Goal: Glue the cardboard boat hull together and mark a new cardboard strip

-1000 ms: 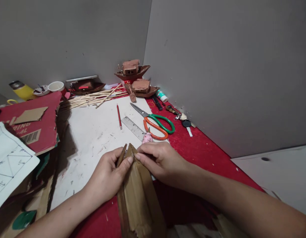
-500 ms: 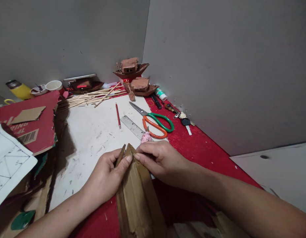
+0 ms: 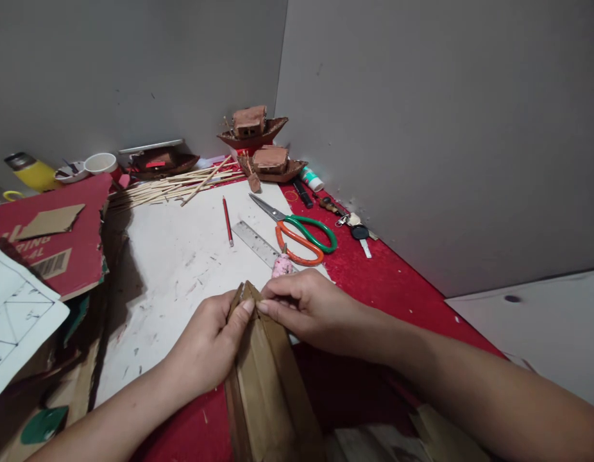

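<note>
Low in the middle lies a long brown cardboard boat hull (image 3: 268, 391) with folded sides, its pointed tip facing away from me. My left hand (image 3: 215, 340) is closed on the left side of that tip, thumb pressed on the inner face. My right hand (image 3: 304, 308) pinches the right edge close to the tip, thumb and fingers together. Just past my right hand stands a small pink bottle (image 3: 282, 264) with a pointed nozzle. Scissors (image 3: 297, 231) with green and orange handles lie beyond it, beside a steel ruler (image 3: 253, 240) and a red pencil (image 3: 228, 221).
Finished-looking brown model boats (image 3: 253, 128) stand at the back by the wall, near thin wooden sticks (image 3: 176, 186). On the left are a red cardboard piece (image 3: 80, 224) and a paper with drawn lines (image 3: 22, 314). Keys (image 3: 359, 231) lie right, on red cloth (image 3: 388, 295).
Both hands keep their hold on the hull tip, with only slight finger movement. The whole view has shifted a little, so background things sit slightly higher and further left.
</note>
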Tool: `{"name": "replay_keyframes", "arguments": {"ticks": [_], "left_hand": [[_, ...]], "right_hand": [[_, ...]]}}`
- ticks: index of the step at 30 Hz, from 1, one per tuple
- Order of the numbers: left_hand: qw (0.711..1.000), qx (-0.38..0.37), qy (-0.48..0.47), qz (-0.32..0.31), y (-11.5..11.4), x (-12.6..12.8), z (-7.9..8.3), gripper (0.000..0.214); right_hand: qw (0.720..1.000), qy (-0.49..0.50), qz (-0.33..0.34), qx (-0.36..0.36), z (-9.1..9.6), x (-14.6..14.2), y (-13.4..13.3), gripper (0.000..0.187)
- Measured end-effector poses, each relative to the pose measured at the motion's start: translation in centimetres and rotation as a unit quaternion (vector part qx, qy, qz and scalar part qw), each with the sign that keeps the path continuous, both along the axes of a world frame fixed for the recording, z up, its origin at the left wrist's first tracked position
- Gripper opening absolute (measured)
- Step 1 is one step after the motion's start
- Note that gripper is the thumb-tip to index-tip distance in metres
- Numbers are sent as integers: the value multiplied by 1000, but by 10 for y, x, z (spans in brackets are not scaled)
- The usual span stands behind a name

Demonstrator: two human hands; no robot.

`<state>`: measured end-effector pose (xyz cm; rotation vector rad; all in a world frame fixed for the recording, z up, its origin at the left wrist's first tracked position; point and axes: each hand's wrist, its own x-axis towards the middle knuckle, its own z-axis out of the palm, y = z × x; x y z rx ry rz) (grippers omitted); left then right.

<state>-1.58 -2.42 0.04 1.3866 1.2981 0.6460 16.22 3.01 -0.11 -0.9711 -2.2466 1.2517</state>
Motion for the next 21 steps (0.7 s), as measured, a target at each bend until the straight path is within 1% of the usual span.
{"name": "replay_keyframes", "arguments": {"ticks": [2,3,6,8,12,16,21], "left_hand": [[1000,-4,1,-12,1,-1,-1,34],[1000,-5,0,-16,1,-1,-1,35],[1000,-5,-15,-23,3,1,0,35],[999,-3,-23,-29,3,3,2,35],[999,3,-10,-31,4,6,2,33],[999,6,1,-34,4,7,0,36],[999,6,18,-40,4,8,4,36]], "right_hand": [[1000,-10,1,-28,4,4,1,31],[999,-10,-11,-34,6,5,2,29],[996,19,-82,-39,11,9,4,20],[992,51,-104,-51,13,9,5,18],[993,84,-69,-45,10,1,6,11],[991,75,-77,-75,5,-6,6,9],[991,82,-76,-74,3,-8,5,8]]}}
